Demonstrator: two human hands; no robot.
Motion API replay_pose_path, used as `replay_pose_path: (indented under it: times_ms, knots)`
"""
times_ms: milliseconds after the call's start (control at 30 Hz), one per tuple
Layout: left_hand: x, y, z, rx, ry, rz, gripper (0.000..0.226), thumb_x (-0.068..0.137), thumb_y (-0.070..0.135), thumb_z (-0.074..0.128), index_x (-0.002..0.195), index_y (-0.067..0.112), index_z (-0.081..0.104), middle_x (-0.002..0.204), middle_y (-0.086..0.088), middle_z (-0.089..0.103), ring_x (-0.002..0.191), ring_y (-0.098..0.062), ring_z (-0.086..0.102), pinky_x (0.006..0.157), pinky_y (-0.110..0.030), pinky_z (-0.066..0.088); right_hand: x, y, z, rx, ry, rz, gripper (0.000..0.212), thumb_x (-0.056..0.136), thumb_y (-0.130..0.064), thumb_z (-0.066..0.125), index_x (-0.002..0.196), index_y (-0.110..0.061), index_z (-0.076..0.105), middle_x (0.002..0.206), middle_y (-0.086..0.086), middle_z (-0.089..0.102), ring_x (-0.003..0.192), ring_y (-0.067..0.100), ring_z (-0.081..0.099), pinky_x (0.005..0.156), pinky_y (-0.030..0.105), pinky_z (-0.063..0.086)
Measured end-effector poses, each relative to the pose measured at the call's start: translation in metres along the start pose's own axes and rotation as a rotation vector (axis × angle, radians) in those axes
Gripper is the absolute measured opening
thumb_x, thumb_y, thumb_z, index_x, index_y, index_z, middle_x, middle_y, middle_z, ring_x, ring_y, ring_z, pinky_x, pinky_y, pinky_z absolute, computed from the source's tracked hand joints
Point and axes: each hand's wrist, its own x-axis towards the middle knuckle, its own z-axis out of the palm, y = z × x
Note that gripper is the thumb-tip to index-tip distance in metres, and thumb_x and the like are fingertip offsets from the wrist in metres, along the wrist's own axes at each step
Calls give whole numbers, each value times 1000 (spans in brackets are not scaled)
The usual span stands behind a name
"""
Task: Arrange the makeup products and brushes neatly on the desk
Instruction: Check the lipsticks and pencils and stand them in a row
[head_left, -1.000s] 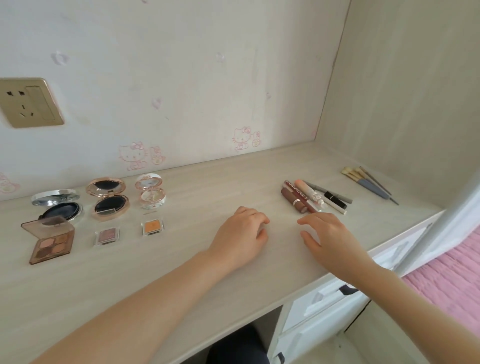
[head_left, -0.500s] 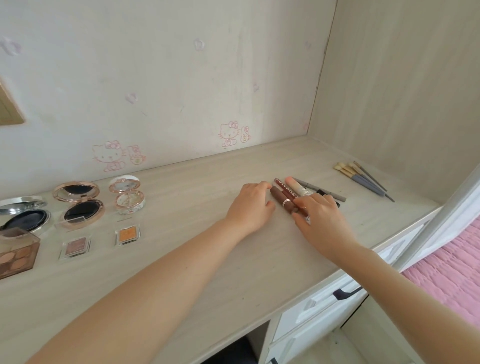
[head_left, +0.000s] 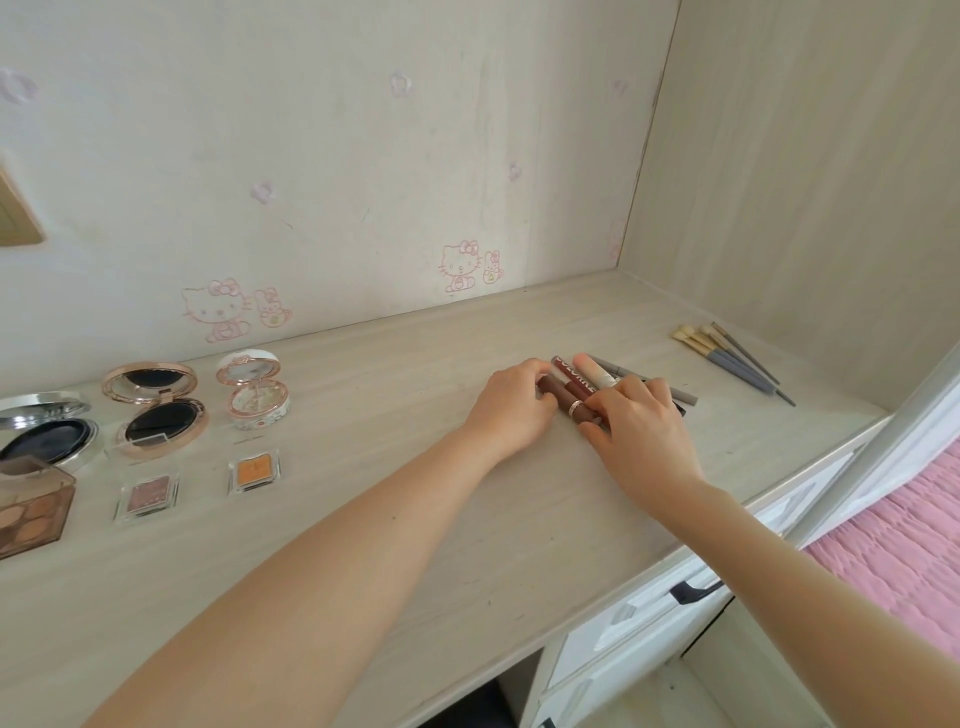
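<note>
a pale wood-grain desk (head_left: 363, 519) runs under a wall with pink cartoon-cat stickers (head_left: 460, 266), a side panel closing it off at 3 o'clock and white drawers (head_left: 639, 623) below the front edge. at 9 o'clock sit open compacts (head_left: 156, 410), an eyeshadow palette (head_left: 31, 512) and two small single shadows (head_left: 254, 470); at 2 o'clock a bunch of brushes (head_left: 727, 358) lies well apart from the rest. both bare forearms reach in from 6 o'clock. the left hand (head_left: 511, 410) lies palm down, fingers curled against the 9 o'clock side of the row of lip tubes and pencils (head_left: 576, 382) near the middle of the desk; the right hand (head_left: 636, 421) covers the row's near ends, fingers together and pressed on them, not gripping any one. compared with a second ago, both hands have moved from bare desk onto the tubes, and the view has swung right, pushing the compacts toward the frame edge.
</note>
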Motion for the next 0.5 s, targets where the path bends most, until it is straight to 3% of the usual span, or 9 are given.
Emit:
replay_pose_path:
  times_ms: [133, 300, 400, 500]
  knots:
    - [-6, 0, -4, -82, 72, -57, 37, 89, 14, 52, 126, 13, 57, 126, -6, 61, 117, -18, 54, 90, -19, 35, -6, -4, -4, 88, 8, 13, 24, 93, -32, 57, 110, -19, 66, 115, 0, 63, 104, 27, 44, 85, 35, 43]
    - [-19, 0, -16, -265, 185, -143, 30, 87, 15, 59, 116, 12, 63, 113, -4, 64, 105, -20, 60, 92, -30, 47, -14, -17, -13, 217, 2, -8, 20, 92, -27, 58, 110, -19, 63, 122, -3, 64, 113, 23, 47, 73, 32, 46]
    - [-31, 2, -26, -515, 178, -229, 30, 85, 7, 61, 115, 9, 60, 113, -9, 62, 89, -28, 69, 78, -31, 58, -20, -28, -16, 279, 37, -58, 14, 90, -22, 62, 103, -18, 64, 122, -2, 64, 129, 19, 42, 80, 31, 46]
    - [-44, 1, -38, -692, 182, -291, 34, 83, 2, 63, 116, 7, 57, 114, -12, 59, 79, -29, 69, 69, -29, 60, -25, -41, -19, 323, 26, -71, 13, 90, -24, 62, 101, -20, 64, 107, -7, 67, 129, 18, 43, 87, 33, 45]
